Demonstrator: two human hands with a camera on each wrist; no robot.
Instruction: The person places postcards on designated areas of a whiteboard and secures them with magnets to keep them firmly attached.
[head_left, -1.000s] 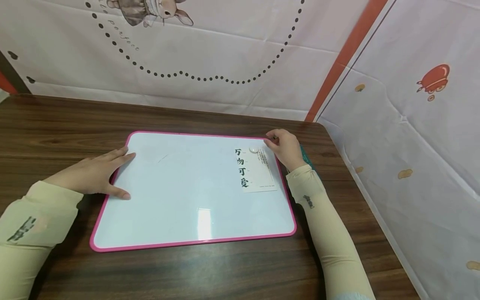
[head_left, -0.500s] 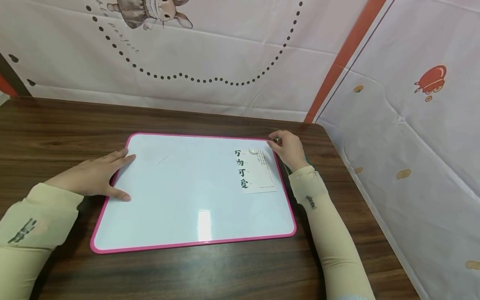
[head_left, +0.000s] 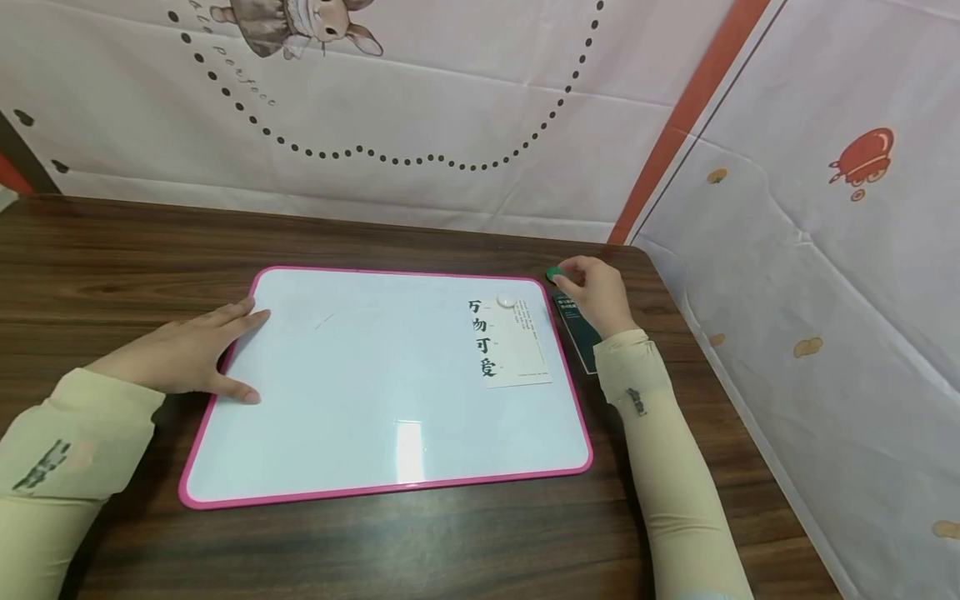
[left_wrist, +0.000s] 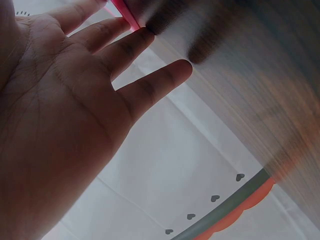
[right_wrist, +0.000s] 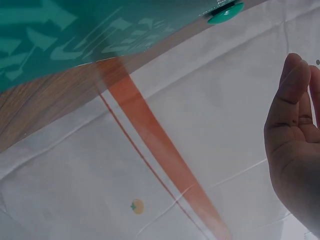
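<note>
Judging by its reach, the right hand would do best to settle thumb and forefinger on opposite sides of the green disc just beyond their tips; those fingers are loosely bent with nothing seen between them, while the left hand, fingers straight and spread over the near edge of the whiteboard, can steady it. Counted: one green disc, one dark green card partly under the right hand, one whiteboard between the hands and, left of the right fingers on it, one printed white card and one pale disc.
</note>
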